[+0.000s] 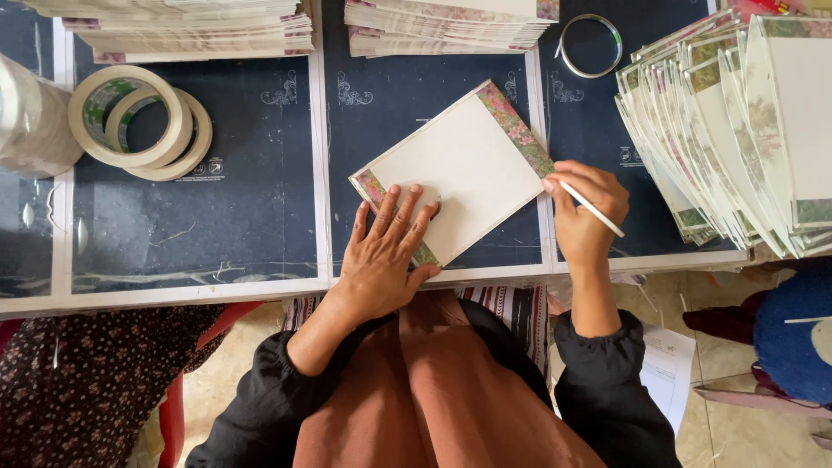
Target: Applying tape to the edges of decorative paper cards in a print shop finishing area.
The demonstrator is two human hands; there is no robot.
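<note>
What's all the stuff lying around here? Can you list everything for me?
White card with floral edges: one, tilted, table centre.
Tape rolls: two, cream, overlapping, left.
Metal ring: one, silver, top right.
Card stacks: two, white, top edge.
Fanned cards: many, white and floral, right.
Table: dark blue panels, white borders.
Thin white stick: one, in right hand.
Left hand: flat on card.
Right hand: at card's right edge.

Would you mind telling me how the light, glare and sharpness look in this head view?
Head view: soft, even daylight; the left hand casts a faint shadow on the white card; the dark table mat shows a dull sheen at left; the hands and the tape rolls are sharp; the white roll at the left edge is slightly overexposed.
</note>
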